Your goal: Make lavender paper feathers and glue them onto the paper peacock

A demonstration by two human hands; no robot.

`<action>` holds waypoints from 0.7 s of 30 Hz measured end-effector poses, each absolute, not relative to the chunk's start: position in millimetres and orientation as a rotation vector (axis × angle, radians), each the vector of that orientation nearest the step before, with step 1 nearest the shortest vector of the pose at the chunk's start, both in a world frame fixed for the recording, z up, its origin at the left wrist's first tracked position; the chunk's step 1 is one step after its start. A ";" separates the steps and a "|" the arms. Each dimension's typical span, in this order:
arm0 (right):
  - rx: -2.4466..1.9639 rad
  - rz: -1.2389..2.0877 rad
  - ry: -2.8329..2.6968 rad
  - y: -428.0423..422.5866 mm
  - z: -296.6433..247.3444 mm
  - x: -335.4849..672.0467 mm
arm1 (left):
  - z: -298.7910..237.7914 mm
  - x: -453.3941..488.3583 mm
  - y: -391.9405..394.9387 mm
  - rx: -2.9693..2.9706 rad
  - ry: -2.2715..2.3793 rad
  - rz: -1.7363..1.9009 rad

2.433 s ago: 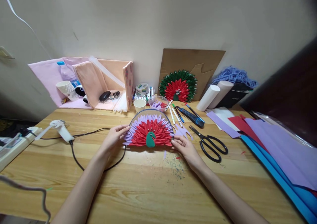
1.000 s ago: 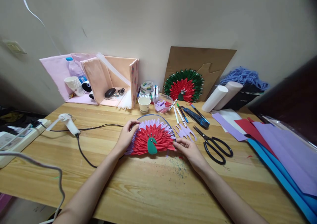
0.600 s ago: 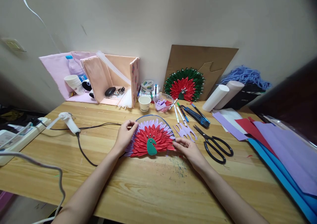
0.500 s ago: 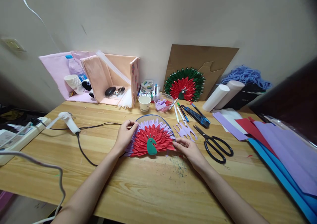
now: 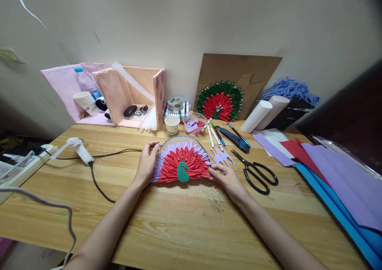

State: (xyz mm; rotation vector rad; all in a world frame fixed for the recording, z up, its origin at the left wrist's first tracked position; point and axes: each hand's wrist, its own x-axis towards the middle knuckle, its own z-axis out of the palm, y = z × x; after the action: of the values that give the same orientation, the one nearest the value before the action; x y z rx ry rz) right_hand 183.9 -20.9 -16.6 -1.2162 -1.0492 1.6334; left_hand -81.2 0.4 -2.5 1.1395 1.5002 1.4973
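Observation:
A paper peacock fan [image 5: 182,162] lies flat on the wooden table [image 5: 179,222], with red and lilac feathers and a green body. My left hand [image 5: 147,163] rests on its left edge, fingers curved over the lilac feathers and the rim. My right hand [image 5: 226,177] touches its lower right corner with the fingertips, fingers loosely apart. Lilac cut-out strips [image 5: 221,157] lie just right of the fan.
Black scissors [image 5: 259,175] lie to the right, markers [image 5: 215,135] and a paper cup [image 5: 172,124] behind. A glue gun [image 5: 78,149] with its cord sits left. A second red and green peacock fan [image 5: 220,101] leans on cardboard. Coloured paper sheets [image 5: 334,174] cover the right side.
My left hand slid from the fan's lower left up along its left rim. The right hand stays at the lower right corner. The camera shifted slightly.

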 end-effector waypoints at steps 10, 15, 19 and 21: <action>-1.235 1.610 -1.234 -2.3 -7.5 190.8 | 11.9 -79.4 -10.3 1.676 1.983 1.653; -1.612 0.950 -1.547 -2.7 11.6 247.6 | 51.9 -80.7 -28.6 1.922 2.130 2.059; -1.873 0.528 -1.700 -2.6 19.6 291.5 | 94.7 -68.3 -44.6 1.994 2.079 2.599; -2.008 0.412 -1.741 -2.1 19.1 306.2 | 104.9 -43.0 -44.6 2.052 2.022 2.448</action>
State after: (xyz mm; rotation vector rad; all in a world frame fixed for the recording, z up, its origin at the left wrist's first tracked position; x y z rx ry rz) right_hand 306.2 -2.1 19.1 -2.0075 -1.7408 0.4121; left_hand -43.0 -44.6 104.9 2.0518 2.0223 2.4477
